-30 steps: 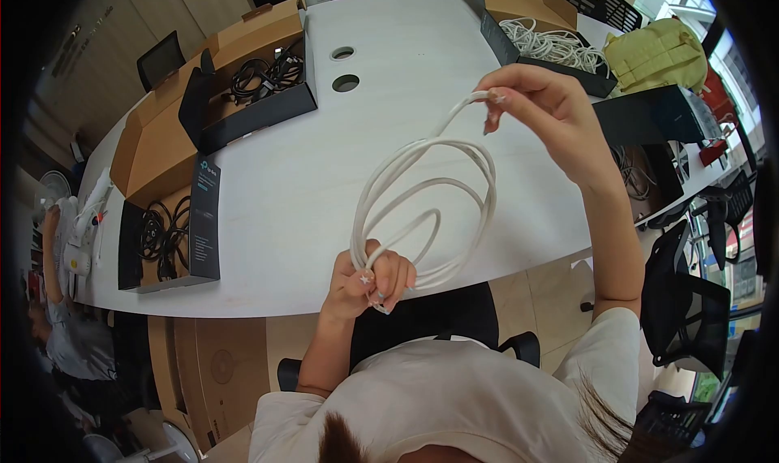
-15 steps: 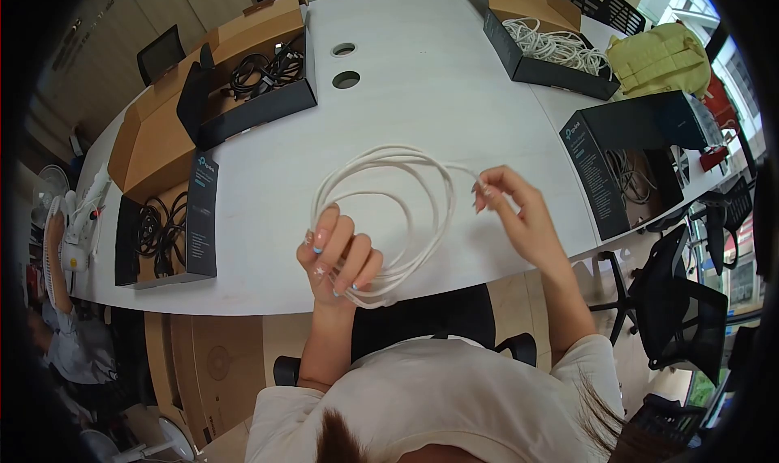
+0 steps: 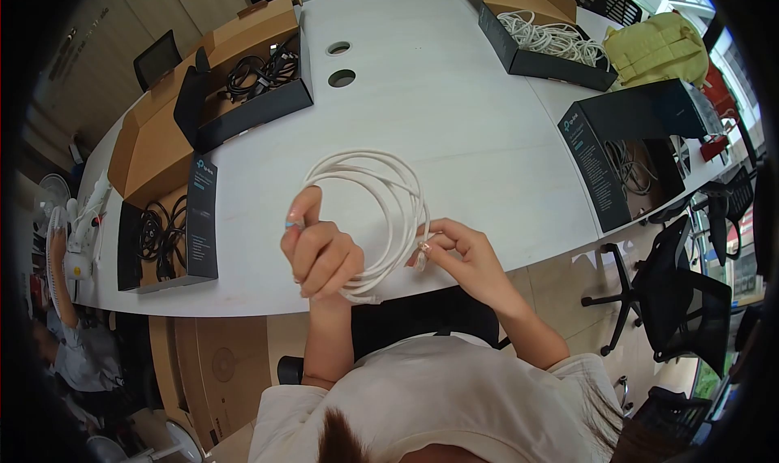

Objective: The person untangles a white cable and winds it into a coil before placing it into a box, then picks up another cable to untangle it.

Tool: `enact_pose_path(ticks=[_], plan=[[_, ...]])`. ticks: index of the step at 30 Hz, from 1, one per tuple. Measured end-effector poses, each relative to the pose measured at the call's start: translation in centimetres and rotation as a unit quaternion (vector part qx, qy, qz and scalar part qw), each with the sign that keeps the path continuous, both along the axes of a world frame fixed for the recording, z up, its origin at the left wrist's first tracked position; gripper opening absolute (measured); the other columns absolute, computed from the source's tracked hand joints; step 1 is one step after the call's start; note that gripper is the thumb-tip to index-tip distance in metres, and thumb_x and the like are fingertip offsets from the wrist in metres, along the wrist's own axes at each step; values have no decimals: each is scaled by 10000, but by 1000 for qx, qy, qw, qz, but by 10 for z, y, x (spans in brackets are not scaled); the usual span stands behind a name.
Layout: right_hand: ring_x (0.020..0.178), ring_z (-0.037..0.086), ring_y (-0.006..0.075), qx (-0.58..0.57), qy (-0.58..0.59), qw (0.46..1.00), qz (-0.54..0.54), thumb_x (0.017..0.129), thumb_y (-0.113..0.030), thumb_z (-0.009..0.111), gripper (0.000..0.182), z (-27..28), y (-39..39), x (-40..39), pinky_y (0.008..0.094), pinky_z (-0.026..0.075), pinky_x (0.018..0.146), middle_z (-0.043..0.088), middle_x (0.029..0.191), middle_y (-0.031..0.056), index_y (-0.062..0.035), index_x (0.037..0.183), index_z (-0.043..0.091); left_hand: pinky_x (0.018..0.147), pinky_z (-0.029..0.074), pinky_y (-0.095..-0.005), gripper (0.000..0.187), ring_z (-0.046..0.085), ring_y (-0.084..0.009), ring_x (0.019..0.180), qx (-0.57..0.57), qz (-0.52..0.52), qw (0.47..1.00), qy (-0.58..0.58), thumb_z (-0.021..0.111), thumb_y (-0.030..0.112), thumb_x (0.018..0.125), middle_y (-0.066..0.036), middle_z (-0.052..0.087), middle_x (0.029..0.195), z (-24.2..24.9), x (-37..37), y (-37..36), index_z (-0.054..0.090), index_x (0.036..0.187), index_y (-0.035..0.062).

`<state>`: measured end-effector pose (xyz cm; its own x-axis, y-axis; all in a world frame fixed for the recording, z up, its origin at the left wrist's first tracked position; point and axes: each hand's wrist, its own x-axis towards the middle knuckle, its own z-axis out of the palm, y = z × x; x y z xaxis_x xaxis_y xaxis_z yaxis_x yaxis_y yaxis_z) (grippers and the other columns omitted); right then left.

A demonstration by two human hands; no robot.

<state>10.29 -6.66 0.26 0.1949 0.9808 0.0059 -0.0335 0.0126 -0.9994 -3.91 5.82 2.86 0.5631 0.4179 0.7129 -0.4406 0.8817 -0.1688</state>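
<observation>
A white cable (image 3: 380, 156) hangs in several loose loops above the white table, near its front edge. The fingers of my left hand (image 3: 321, 252) are wrapped round the left side of the coil. On the right side of the loops, my right hand (image 3: 454, 256) pinches the cable close to its end, with thumb and fingertips together. A small part of the cable end shows below those fingertips. The bottom of the coil sits just right of my left wrist.
Open boxes of black cables stand at the left (image 3: 203, 219) and upper left (image 3: 268, 112). Boxes with pale cables stand at the upper right (image 3: 560, 77) and right (image 3: 588, 163). A yellow-green bag (image 3: 657, 53) lies beyond. At far left, a person's arm (image 3: 65, 280) shows.
My right hand has moved left and down to the side of the coil, bringing the cable's end with it. My left hand has shifted slightly left, its back now turned more toward view.
</observation>
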Motion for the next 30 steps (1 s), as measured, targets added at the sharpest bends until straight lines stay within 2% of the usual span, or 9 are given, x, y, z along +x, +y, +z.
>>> enact_pose_path(ticks=[3, 6, 9, 12, 15, 18, 24, 27, 30], plan=[[769, 597, 133, -1, 16, 1000, -23, 873, -85, 475, 385, 8, 3, -1, 291, 447, 771, 652, 769, 90, 11, 1241, 421, 317, 305, -175, 131, 367, -76, 285, 8, -2, 999, 46, 353, 213, 955, -10, 385, 420, -12, 8, -9, 341, 1001, 91], [821, 609, 156, -1, -87, 996, -17, 859, -44, 457, 558, 9, 4, 7, 275, 437, 793, 658, 811, 94, -6, 1366, 228, 296, 245, -169, 299, 331, -66, 272, 46, 9, 997, 69, 405, 376, 928, 0, 350, 399, -19, 11, -13, 349, 997, 91], [892, 602, 176, 38, -9, 999, -12, 864, -56, 468, 564, -7, 8, 16, 275, 428, 829, 649, 923, 138, -20, 1372, 227, 300, 248, -166, 291, 331, -62, 273, 81, -2, 996, 28, 408, 366, 930, 1, 350, 399, -21, 15, -13, 358, 994, 87], [915, 593, 236, 59, -193, 977, -73, 879, -179, 507, 563, 2, 10, 13, 350, 440, 838, 596, 1031, 194, -27, 1363, 263, 304, 249, -162, 299, 332, -63, 273, 72, -39, 997, 15, 407, 369, 931, -1, 347, 397, -24, 16, -13, 365, 991, 79], [923, 596, 230, 108, -119, 981, -113, 875, -199, 533, 527, 8, 18, 9, 339, 452, 837, 564, 1097, 188, -24, 1327, 326, 302, 248, -161, 313, 335, -62, 271, 37, -88, 995, 18, 407, 383, 928, -1, 341, 395, -30, 20, -15, 366, 984, 77], [931, 598, 206, 82, -86, 990, -76, 882, -152, 515, 476, 14, 23, 17, 309, 473, 815, 548, 1123, 169, -22, 1307, 344, 311, 271, -171, 292, 356, -69, 281, -14, -119, 993, 2, 398, 365, 937, -2, 361, 414, -34, 26, -19, 366, 982, 78], [943, 592, 187, -14, 70, 995, -65, 905, -57, 416, 420, 20, 21, 25, 257, 464, 832, 520, 1147, 150, -18, 1313, 324, 337, 305, -201, 131, 393, -88, 304, -110, -99, 986, 78, 308, 191, 944, -11, 399, 460, -39, 28, -15, 364, 977, 78], [1000, 563, 176, 52, 198, 974, -94, 903, -78, 437, 399, 6, 29, 18, 289, 447, 849, 527, 1142, 116, -21, 1288, 346, 335, 290, -204, 128, 378, -88, 296, -99, -62, 988, 96, 277, 167, 929, -14, 381, 450, -34, 29, -17, 363, 971, 82], [1059, 513, 199, 150, 124, 958, -209, 878, -82, 485, 388, -1, 33, 19, 303, 389, 906, 526, 1123, 120, -14, 1249, 391, 334, 281, -208, 142, 358, -88, 287, -83, 6, 991, 108, 273, 183, 937, -15, 362, 444, -29, 28, -12, 368, 967, 82]])
